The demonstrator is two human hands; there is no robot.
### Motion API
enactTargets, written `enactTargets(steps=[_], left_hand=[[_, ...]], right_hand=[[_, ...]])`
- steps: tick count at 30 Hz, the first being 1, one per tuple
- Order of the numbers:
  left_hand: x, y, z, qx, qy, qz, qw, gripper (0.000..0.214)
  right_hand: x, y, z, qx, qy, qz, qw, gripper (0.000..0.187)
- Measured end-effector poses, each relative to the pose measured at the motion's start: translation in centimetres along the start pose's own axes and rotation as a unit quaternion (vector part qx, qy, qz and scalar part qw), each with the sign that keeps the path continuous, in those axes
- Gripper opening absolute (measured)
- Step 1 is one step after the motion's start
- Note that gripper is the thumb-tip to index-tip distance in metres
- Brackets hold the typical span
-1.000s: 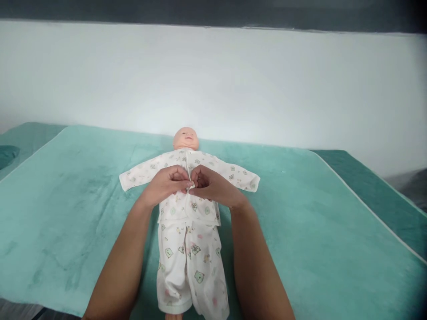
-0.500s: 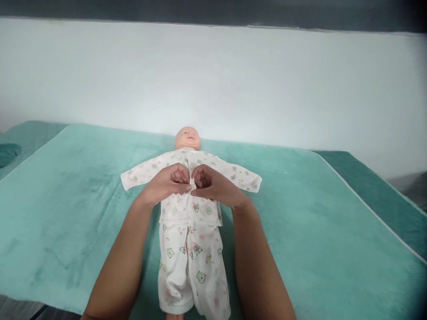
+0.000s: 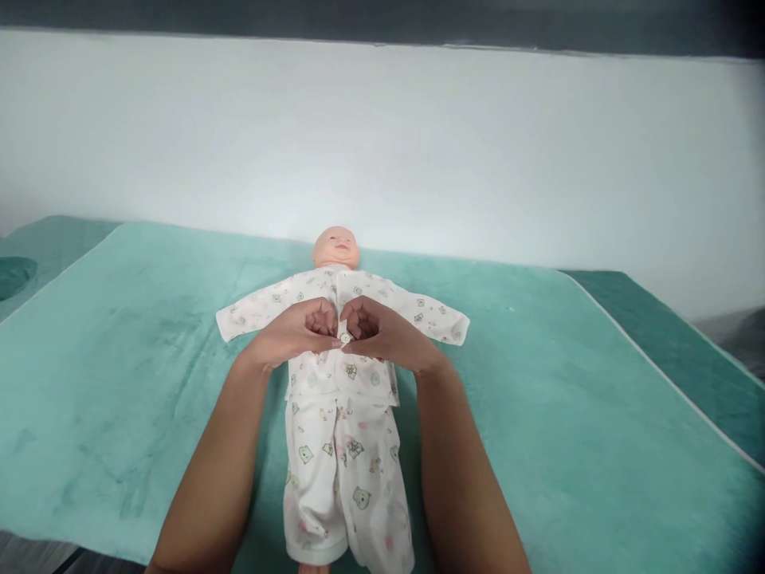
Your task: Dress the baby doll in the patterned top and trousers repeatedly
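A baby doll [image 3: 335, 246] lies on its back on a teal blanket [image 3: 119, 375], head away from me. It wears a white printed shirt [image 3: 364, 375] and matching trousers [image 3: 340, 486]. My left hand [image 3: 296, 331] and my right hand [image 3: 379, 331] meet over the doll's chest, fingers curled. Both pinch the shirt's front edges at a small white button [image 3: 345, 339] between the fingertips. The sleeves spread out to either side.
The blanket covers a darker green padded surface [image 3: 669, 335] that shows at the right and the far left. A white wall [image 3: 382, 151] rises right behind the doll's head. The blanket's near edge runs along the bottom left.
The hands stay at the doll's chest. The pinch has tightened and shifted slightly, and the white button now shows between the fingertips.
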State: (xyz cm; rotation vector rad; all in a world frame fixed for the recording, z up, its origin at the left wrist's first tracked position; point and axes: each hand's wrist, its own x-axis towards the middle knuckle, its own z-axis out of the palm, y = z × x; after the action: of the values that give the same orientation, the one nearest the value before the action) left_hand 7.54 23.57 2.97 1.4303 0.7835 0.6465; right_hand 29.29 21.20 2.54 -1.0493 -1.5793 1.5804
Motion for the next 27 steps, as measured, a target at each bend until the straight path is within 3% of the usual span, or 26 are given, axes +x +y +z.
enactTargets(steps=[4,7,10,12,15,18,21,25,27], left_hand=[[-0.2,0.4,-0.1,0.041,-0.03,-0.014,0.999,0.017],[-0.5,0.6,-0.3,0.074,-0.053,-0.029,0.995,0.025],[-0.9,0.6,-0.8,0.085,-0.077,-0.031,0.993,0.034],[-1.1,0.4,-1.1,0.078,-0.095,-0.022,0.992,0.038],[-1.0,0.0,-1.1,0.047,-0.099,0.005,0.994,0.04],[-0.7,-1.0,-0.4,0.007,-0.028,0.04,0.999,0.035],[-1.6,-2.9,0.9,-0.032,0.125,0.082,0.988,0.029],[-5.9,-6.9,2.7,0.003,0.282,0.068,0.957,0.027],[-8.7,-8.8,3.5,0.05,0.306,0.067,0.948,0.026]], right_hand=[[0.2,1.2,-0.5,0.058,0.031,-0.048,0.997,0.033],[0.9,2.0,-0.2,0.104,0.186,-0.131,0.968,0.022],[1.7,2.4,0.7,0.048,0.332,-0.19,0.923,0.015],[2.1,2.6,1.3,-0.038,0.345,-0.199,0.917,0.019],[2.1,3.2,1.9,-0.147,0.292,-0.191,0.926,0.036],[1.5,4.2,2.2,-0.214,0.242,-0.187,0.927,0.045],[0.2,5.5,2.7,-0.236,0.228,-0.2,0.923,0.049],[-2.9,7.2,4.4,-0.245,0.24,-0.198,0.918,0.052],[-4.9,7.8,5.7,-0.249,0.241,-0.185,0.92,0.054]])
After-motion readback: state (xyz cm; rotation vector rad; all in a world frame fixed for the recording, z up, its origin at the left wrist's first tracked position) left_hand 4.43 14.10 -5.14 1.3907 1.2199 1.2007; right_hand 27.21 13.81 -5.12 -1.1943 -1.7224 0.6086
